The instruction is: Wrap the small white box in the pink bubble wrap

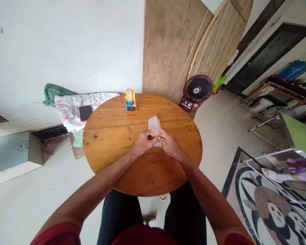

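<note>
Over the middle of the round wooden table (153,177), both my hands meet on a pale pinkish-white piece of crumpled paper (154,125) with a ragged far edge. My left hand (144,142) has its thumb and fingers closed at the near part of the paper. From the other side, my right hand (171,144) pinches the same part, its fingertips touching those of the left. The fingers hide the paper's middle, and a small pale end shows below them. A yellow, orange and blue tape dispenser (131,101) stands near the table's far edge.
Beyond the table's left side, a dark flat object (85,113) lies on a white printed sack (71,114). A dark red fan (197,90) stands past the far right edge. Further right is a green-topped folding table (301,131), with a person's feet (271,173) beneath it.
</note>
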{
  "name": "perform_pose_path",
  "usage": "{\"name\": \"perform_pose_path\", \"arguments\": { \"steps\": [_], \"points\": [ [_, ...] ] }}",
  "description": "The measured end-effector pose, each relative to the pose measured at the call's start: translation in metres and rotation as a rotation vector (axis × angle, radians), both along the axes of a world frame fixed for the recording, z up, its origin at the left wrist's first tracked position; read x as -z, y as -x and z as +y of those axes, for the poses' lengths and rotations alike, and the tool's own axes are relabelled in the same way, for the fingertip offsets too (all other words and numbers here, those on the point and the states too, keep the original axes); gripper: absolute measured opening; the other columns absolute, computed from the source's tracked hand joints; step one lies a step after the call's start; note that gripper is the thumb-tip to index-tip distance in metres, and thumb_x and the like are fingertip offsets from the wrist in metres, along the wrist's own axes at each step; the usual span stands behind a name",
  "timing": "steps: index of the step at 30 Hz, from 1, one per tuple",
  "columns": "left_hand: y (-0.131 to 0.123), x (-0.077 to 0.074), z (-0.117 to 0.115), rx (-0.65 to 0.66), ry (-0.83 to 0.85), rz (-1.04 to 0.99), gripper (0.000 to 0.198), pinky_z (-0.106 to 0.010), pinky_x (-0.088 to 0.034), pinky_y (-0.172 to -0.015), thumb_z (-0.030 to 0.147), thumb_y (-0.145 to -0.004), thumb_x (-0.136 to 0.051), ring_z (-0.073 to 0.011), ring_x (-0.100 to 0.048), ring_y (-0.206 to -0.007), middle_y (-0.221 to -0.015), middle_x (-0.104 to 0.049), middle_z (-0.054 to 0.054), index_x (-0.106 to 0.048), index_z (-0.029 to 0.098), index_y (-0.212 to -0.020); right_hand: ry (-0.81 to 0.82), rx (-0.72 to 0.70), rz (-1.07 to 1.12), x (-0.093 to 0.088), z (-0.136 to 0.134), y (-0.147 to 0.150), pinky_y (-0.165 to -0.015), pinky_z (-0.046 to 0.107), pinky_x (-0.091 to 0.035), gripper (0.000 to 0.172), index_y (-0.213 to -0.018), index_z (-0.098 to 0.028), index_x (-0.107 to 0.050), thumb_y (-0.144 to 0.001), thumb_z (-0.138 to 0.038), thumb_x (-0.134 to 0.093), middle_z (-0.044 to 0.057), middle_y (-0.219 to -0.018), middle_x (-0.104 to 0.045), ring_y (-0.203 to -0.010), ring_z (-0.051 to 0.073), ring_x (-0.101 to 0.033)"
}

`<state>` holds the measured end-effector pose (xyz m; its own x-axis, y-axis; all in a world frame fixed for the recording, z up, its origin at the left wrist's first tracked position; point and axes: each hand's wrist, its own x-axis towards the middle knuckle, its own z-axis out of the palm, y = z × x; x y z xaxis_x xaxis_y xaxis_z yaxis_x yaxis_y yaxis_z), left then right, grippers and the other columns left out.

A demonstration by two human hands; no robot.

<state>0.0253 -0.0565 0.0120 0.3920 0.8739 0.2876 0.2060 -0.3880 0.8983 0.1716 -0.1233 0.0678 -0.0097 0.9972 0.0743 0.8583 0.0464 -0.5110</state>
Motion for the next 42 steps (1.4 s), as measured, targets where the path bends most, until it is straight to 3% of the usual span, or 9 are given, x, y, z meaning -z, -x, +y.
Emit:
{"name": "perform_pose_path", "arguments": {
  "steps": [9,14,17,20,24,27,30,36,42],
  "points": [
    [0.0,-0.05,0.006,0.053,0.205,0.528,0.032,-0.025,-0.029,-0.054,0.046,-0.078,-0.067,-0.012,-0.045,-0.057,-0.057,-0.051,0.003,-0.061,0.017,-0.067,0.134,-0.162,0.155,-0.016,0.022,-0.019,-0.079,0.028,-0.049,0.047,-0.121,-0.015,-0.063,-0.08,-0.004,-0.043,0.007,-0.092,-0.076,-0.087,0.019,-0.067],
    [0.002,-0.048,0.018,0.171,0.255,0.546,0.024,-0.023,-0.031,-0.053,0.039,-0.075,-0.068,-0.0112,-0.047,-0.057,-0.06,-0.055,0.003,-0.062,0.017,-0.069,0.204,-0.132,0.492,-0.013,0.026,-0.031,-0.076,0.029,-0.053,0.047,-0.128,-0.015,-0.056,-0.083,-0.011,-0.044,0.009,-0.102,-0.074,-0.079,0.016,-0.069],
    [0.002,-0.046,0.022,0.201,0.245,0.577,0.02,-0.024,-0.033,-0.053,0.036,-0.075,-0.067,-0.0121,-0.05,-0.057,-0.061,-0.058,0.003,-0.064,0.017,-0.07,0.101,-0.066,0.606,-0.009,0.034,-0.047,-0.074,0.03,-0.054,0.035,-0.119,-0.016,-0.059,-0.086,-0.02,-0.048,0.01,-0.104,-0.072,-0.077,0.016,-0.069],
    [0.002,-0.048,0.023,0.23,0.166,0.647,0.017,-0.025,-0.037,-0.057,0.032,-0.077,-0.068,-0.0135,-0.053,-0.062,-0.069,-0.062,0.0,-0.066,0.017,-0.068,-0.054,-0.079,0.415,-0.01,0.046,-0.061,-0.072,0.028,-0.05,0.031,-0.115,-0.019,-0.065,-0.086,-0.023,-0.053,0.004,-0.09,-0.072,-0.069,0.014,-0.064],
    [0.004,-0.042,0.022,0.222,-0.06,0.544,0.013,-0.031,-0.047,-0.076,0.026,-0.077,-0.071,-0.02,-0.059,-0.086,-0.092,-0.063,-0.007,-0.068,0.017,-0.068,-0.047,-0.276,0.019,-0.017,0.06,-0.061,-0.065,0.025,-0.038,0.043,-0.131,-0.026,-0.061,-0.091,-0.019,-0.046,0.0,-0.079,-0.071,-0.066,0.014,-0.058],
    [0.006,-0.032,0.021,0.226,-0.183,0.46,0.013,-0.038,-0.049,-0.086,0.023,-0.077,-0.072,-0.0248,-0.059,-0.097,-0.102,-0.063,-0.01,-0.066,0.017,-0.067,-0.05,-0.375,-0.164,-0.017,0.067,-0.056,-0.065,0.027,-0.034,0.039,-0.126,-0.025,-0.065,-0.092,-0.018,-0.045,0.002,-0.082,-0.073,-0.068,0.015,-0.058],
    [0.007,-0.028,0.023,0.278,-0.172,0.407,0.016,-0.039,-0.05,-0.09,0.022,-0.078,-0.071,-0.0247,-0.061,-0.104,-0.116,-0.061,-0.009,-0.062,0.017,-0.065,-0.113,-0.413,-0.201,-0.006,0.072,-0.053,-0.069,0.028,-0.033,0.033,-0.114,-0.023,-0.069,-0.094,-0.017,-0.044,0.003,-0.09,-0.075,-0.072,0.015,-0.06],
    [0.006,-0.03,0.025,0.314,-0.085,0.373,0.016,-0.033,-0.05,-0.086,0.016,-0.079,-0.066,-0.0204,-0.061,-0.099,-0.103,-0.064,-0.005,-0.055,0.018,-0.066,-0.211,-0.424,-0.179,0.012,0.081,-0.052,-0.072,0.03,-0.033,0.029,-0.1,-0.019,-0.071,-0.092,-0.012,-0.044,0.004,-0.087,-0.076,-0.072,0.015,-0.061],
    [0.004,-0.027,0.023,0.296,-0.132,0.361,0.016,-0.033,-0.05,-0.083,0.014,-0.077,-0.065,-0.0201,-0.061,-0.093,-0.097,-0.064,-0.005,-0.054,0.018,-0.067,-0.101,-0.402,-0.151,0.018,0.084,-0.051,-0.075,0.03,-0.037,0.032,-0.106,-0.024,-0.071,-0.093,-0.014,-0.044,0.003,-0.097,-0.078,-0.078,0.017,-0.064]
  ]
}}
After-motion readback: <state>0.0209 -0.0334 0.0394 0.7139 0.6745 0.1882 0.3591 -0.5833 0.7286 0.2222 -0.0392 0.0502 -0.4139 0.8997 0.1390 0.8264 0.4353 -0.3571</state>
